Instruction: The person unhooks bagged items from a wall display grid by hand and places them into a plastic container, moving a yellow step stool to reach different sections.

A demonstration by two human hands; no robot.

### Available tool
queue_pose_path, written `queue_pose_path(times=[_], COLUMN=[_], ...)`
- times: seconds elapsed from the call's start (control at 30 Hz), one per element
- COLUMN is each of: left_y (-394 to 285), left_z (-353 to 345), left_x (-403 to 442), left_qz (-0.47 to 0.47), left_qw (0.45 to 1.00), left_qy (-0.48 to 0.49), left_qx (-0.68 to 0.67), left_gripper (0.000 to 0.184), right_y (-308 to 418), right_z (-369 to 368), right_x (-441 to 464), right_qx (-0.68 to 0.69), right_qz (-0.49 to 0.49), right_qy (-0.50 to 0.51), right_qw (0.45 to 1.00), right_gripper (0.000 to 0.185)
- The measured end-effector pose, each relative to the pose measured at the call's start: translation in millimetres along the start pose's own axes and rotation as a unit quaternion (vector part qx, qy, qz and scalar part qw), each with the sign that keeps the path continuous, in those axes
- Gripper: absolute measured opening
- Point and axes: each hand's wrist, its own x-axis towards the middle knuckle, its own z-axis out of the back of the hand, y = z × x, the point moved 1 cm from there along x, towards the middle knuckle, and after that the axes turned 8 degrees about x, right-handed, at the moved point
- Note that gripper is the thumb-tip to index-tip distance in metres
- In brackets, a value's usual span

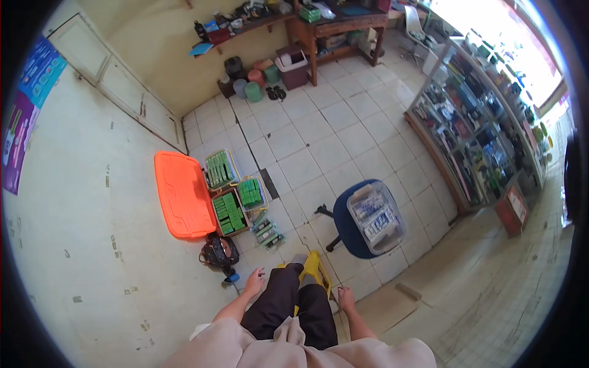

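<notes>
My left hand [254,282] hangs beside my left knee, its fingers partly curled; whether it holds something small is not clear. On the other side of my legs, my right hand [346,298] hangs with fingers curled, and its inside is hidden. Past my left hand lie green packets [267,233] on the floor, near a box of green cartons [230,213] and two clear bins of green boxes [219,170]. Ahead of my right hand, a clear tub [377,218] with white and blue packs sits on a blue chair [347,228].
An orange lid [183,195] leans by the left wall near a dark bag [219,253]. Something yellow [315,267] is under my feet. A glass display case [469,122] stands right; a wooden desk [343,24] and lidded buckets [253,92] stand at the back.
</notes>
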Motion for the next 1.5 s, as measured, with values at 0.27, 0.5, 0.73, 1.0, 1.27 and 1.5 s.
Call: queue_pose_path(times=[0.27, 0.5, 0.73, 1.0, 1.27, 1.5], left_y=[15, 88, 188, 4, 89, 116], left_z=[61, 73, -94, 43, -61, -125], left_x=[66, 185, 390, 487, 527, 399], left_qz=[-0.017, -0.057, 0.061, -0.114, 0.081, 0.36], left_qw=[0.994, 0.99, 0.926, 0.978, 0.978, 0.846], left_qy=[0.088, 0.024, -0.132, -0.076, -0.151, -0.282], left_qx=[0.057, -0.125, -0.349, -0.155, -0.121, -0.273], left_gripper=[0.031, 0.024, 0.029, 0.025, 0.03, 0.026], right_y=[27, 59, 36, -21, 132, 291], right_z=[6, -17, -126, -160, -104, -138], right_x=[127, 224, 364, 507, 641, 722], right_qx=[0.054, 0.178, 0.108, -0.024, 0.005, -0.349], right_qz=[0.105, 0.12, 0.129, 0.009, -0.047, 0.163], right_qy=[-0.048, -0.03, -0.035, 0.021, 0.168, 0.402], right_qw=[0.992, 0.976, 0.985, 0.999, 0.985, 0.83], right_gripper=[0.022, 0.022, 0.021, 0.029, 0.026, 0.025])
